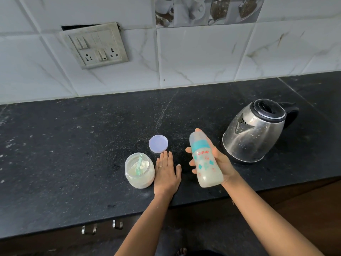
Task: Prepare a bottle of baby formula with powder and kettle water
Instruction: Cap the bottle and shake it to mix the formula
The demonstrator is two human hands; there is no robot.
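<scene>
My right hand (219,163) grips a capped baby bottle (204,159) with a teal collar, held tilted above the black counter (73,145); cloudy whitish liquid fills its lower part. My left hand (167,172) lies flat on the counter, fingers apart, holding nothing. Just left of it stands an open clear jar of formula powder (139,170) with a teal scoop (138,164) stuck in the powder. The jar's pale lid (158,143) lies flat beyond my left fingertips. A steel kettle (254,130) with a black lid and handle stands to the right of the bottle.
A tiled wall with a switch and socket plate (96,46) rises behind the counter. Metal drawer handles (101,227) show below the counter's front edge. Dark cabinet fronts run under the counter at the right.
</scene>
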